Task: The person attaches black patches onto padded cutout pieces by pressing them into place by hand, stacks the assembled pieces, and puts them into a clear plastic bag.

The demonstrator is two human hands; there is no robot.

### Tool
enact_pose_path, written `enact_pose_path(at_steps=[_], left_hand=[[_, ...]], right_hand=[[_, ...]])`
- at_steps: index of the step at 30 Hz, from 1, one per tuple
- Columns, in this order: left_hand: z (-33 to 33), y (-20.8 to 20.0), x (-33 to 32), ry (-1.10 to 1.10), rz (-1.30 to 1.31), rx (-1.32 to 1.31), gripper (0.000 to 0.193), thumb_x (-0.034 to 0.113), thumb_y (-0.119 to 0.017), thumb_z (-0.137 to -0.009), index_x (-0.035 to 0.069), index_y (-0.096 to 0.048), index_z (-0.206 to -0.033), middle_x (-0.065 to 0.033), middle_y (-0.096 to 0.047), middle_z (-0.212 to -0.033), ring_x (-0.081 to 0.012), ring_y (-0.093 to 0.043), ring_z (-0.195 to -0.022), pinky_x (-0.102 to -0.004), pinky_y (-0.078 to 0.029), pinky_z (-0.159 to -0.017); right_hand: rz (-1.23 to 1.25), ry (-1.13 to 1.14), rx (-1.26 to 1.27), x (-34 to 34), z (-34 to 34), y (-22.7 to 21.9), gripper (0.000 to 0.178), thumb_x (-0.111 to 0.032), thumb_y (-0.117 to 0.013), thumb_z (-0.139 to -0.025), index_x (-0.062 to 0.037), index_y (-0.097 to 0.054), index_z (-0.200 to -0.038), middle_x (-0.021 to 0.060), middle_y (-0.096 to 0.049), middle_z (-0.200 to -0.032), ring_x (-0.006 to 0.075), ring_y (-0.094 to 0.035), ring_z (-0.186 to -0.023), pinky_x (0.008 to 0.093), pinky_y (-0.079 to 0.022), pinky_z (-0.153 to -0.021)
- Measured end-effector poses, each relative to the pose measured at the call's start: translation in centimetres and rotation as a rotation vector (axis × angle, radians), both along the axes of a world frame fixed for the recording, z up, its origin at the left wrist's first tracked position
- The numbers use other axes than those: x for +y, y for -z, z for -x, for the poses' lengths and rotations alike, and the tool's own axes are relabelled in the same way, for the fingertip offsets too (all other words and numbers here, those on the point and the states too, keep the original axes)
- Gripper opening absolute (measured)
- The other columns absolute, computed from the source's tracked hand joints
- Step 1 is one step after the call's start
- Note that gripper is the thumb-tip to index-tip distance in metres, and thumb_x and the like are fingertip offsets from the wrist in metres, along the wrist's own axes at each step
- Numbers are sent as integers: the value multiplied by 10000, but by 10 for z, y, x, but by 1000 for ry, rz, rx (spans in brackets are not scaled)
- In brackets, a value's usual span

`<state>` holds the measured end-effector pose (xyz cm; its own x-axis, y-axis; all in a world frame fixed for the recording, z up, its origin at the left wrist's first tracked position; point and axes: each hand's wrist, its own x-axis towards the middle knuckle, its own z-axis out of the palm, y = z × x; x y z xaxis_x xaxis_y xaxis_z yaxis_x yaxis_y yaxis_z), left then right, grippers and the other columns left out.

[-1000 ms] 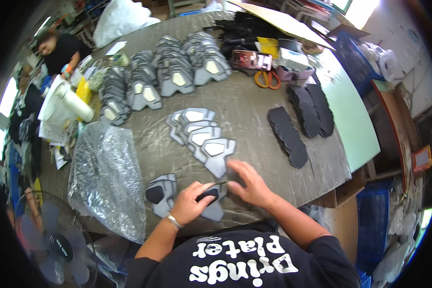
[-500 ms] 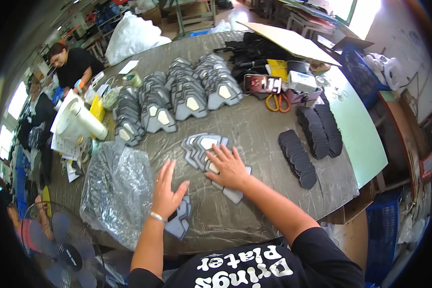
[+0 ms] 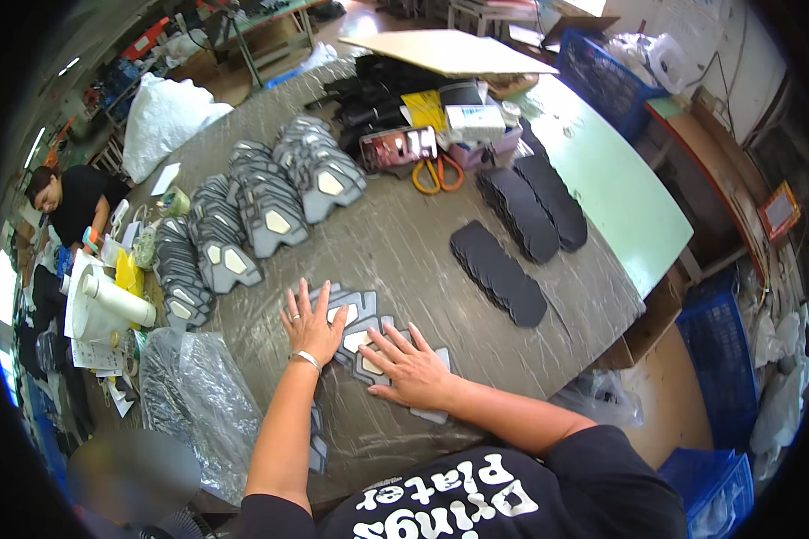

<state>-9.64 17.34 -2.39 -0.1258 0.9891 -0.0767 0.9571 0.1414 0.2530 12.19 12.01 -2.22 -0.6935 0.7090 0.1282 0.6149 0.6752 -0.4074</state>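
Flat on a short overlapping row of grey shaped pads with cream inserts, both my hands lie with fingers spread. My left hand rests at the far left edge of the row, a ring on one finger. On the nearer pads, my right hand is pressed down, covering part of them. A grey pad's corner shows beyond its fingers and another edge below its palm. Beside my left forearm, more grey pads are partly hidden by the arm.
Long rows of stacked grey pads stand far left, stacks of black oval pads to the right. A phone and orange-handled scissors lie at the back. Clear plastic spreads at left. Another person sits beyond.
My left hand has moved forward from the table's near side onto the pad row. My right hand stays on the pads. The whole view has shifted, with the far rows now further left.
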Motion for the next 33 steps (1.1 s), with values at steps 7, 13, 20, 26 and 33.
enact_pose_path(at_steps=[7,13,20,26,33], left_hand=[[-20,-9,-33,26,-89,132,746,552,-508,-948,188,-271,-1555,-180,-153,-1625,-424,-90,-1493,-626,-72,-1161],[-95,-36,-71,361,-187,-77,810,467,-637,-883,56,-328,-1509,-174,-208,-1609,-388,-171,-1484,-578,-129,-1175],[-117,-24,-129,423,-275,-174,736,374,-698,-855,28,-423,-1444,-200,-307,-1560,-385,-242,-1457,-561,-173,-1159],[-97,-22,-154,310,-285,-203,657,312,-696,-853,21,-473,-1399,-203,-383,-1512,-385,-298,-1428,-560,-197,-1148],[-97,-32,-152,302,-307,-223,629,272,-691,-853,10,-484,-1385,-206,-414,-1490,-386,-339,-1406,-517,-231,-1145]], right_hand=[[-117,347,401,13,-87,-40,441,-166,-731,-806,-39,-594,-1205,174,-601,-1193,359,-599,-1066,443,-495,-893],[64,857,245,57,-179,-48,383,-229,-701,-865,-22,-651,-1183,152,-618,-1105,342,-650,-937,411,-522,-826],[-71,881,121,81,-167,-25,270,-184,-737,-825,-3,-716,-1024,150,-661,-988,306,-680,-874,379,-532,-764],[-165,965,261,86,-160,-7,133,-178,-698,-849,-50,-665,-840,107,-664,-897,347,-665,-829,442,-533,-746],[-228,964,215,83,-152,-22,182,-189,-671,-880,-66,-667,-1014,101,-650,-889,346,-665,-804,434,-537,-708]])
